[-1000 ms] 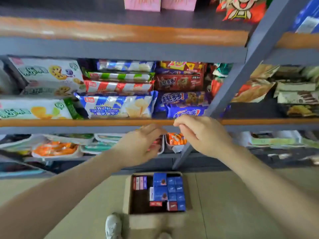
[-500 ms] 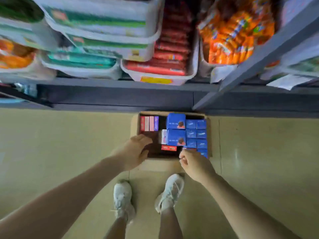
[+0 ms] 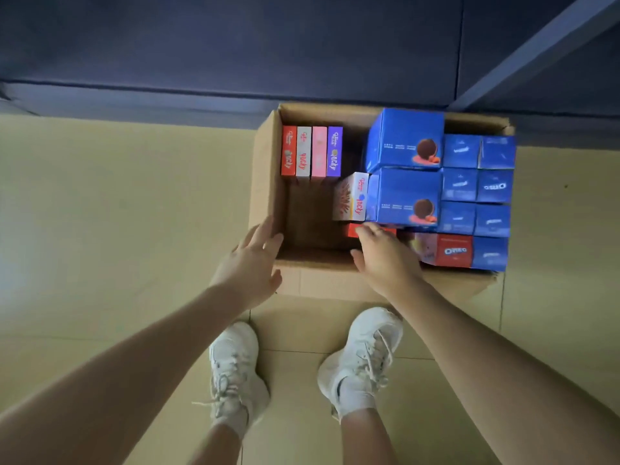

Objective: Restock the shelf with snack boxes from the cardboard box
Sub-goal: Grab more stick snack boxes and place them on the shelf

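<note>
Here the right hand (image 3: pixel 385 260), fingers reaching loosely onto the small red snack box (image 3: pixel 352 229) by the brown cardboard box's (image 3: pixel 268 169) near edge, should pinch it by its long sides, while the empty, spread left hand (image 3: pixel 250 266) steadies the near-left corner.

- Pale yellow-beige tiled floor (image 3: pixel 100 229) across most of the view, thin grout lines crossing at 6 o'clock.
- Soft bluish sheen of light on the tiles at 9 o'clock.
- Dark grey-blue base panel (image 3: pixel 235 45) of a shelving unit spanning the top, 10 to 2 o'clock.
- Slanted grey-blue metal upright (image 3: pixel 536 52) rising toward 1 o'clock.
- Dim, shadowed above; brighter, even daylight below.
</note>
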{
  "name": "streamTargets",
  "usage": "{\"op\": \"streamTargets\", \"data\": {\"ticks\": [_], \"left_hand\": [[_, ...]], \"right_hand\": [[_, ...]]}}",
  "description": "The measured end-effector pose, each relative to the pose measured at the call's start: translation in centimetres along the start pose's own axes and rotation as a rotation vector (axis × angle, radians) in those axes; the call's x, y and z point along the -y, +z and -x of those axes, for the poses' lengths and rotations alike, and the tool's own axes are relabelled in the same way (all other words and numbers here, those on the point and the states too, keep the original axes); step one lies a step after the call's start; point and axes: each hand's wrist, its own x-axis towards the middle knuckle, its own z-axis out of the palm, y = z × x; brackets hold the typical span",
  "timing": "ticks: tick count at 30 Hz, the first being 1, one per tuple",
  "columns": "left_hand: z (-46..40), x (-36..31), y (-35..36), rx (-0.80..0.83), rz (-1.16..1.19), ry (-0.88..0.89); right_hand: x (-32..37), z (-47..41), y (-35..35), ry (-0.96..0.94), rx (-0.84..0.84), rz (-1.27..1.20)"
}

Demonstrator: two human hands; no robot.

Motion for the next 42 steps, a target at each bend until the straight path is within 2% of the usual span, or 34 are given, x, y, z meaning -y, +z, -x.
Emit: {"op": "streamTargets", "data": {"ticks": [4, 8, 13, 17, 20, 22, 26, 28, 32, 34, 36, 38, 42], "left_hand": [[-0.2, 0.4, 1.4, -0.079, 0.069, 0.005], [-0.2, 0.8, 1.6, -0.148, 0.159, 0.032], [-0.8, 0.9, 0.8, -0.199, 0.170, 0.053], [-0.8, 0.0, -0.9, -0.185, 0.273, 0.069], [-0.5, -1.3, -2.8, -0.123, 0.354, 0.178], [-0.1, -2.2, -4.1, -0.107, 0.388, 0.231], [1.1, -2.9, -6.5, -0.117, 0.495, 0.242], [1.5, -2.4, -7.0, -0.132, 0.496, 0.223], [1.9, -0.1, -6.3, -0.189, 0.563, 0.083], [1.7, 1.2, -5.4, -0.250, 0.614, -0.014], [1.6, 2.2, -4.2, -0.311, 0.688, -0.119], [1.5, 2.9, -2.9, -0.344, 0.765, -0.191], [1.2, 3.4, -1.1, -0.339, 0.845, -0.226]], "right_hand": [[0.3, -1.5, 1.6, -0.002, -0.050, 0.279], [1.6, -2.0, 2.1, 0.036, -0.022, 0.531], [1.8, -2.8, 1.6, -0.017, -0.071, 0.567], [1.3, -0.7, -1.2, -0.153, -0.154, 0.129], [1.0, 1.8, -4.9, -0.259, -0.233, -0.243], [1.1, 2.8, -7.5, -0.252, -0.185, -0.516], [1.5, 3.3, -10.5, -0.287, -0.186, -0.715], [1.6, 2.5, -10.5, -0.281, -0.173, -0.727], [1.1, -1.0, -8.9, -0.205, -0.161, -0.423], [0.7, -3.1, -7.1, -0.260, -0.193, 0.074], [0.7, -4.9, -5.0, -0.289, -0.134, 0.520], [1.3, -6.1, -3.2, -0.247, -0.078, 0.690], [2.4, -8.3, -1.0, -0.097, -0.024, 0.804]]}}
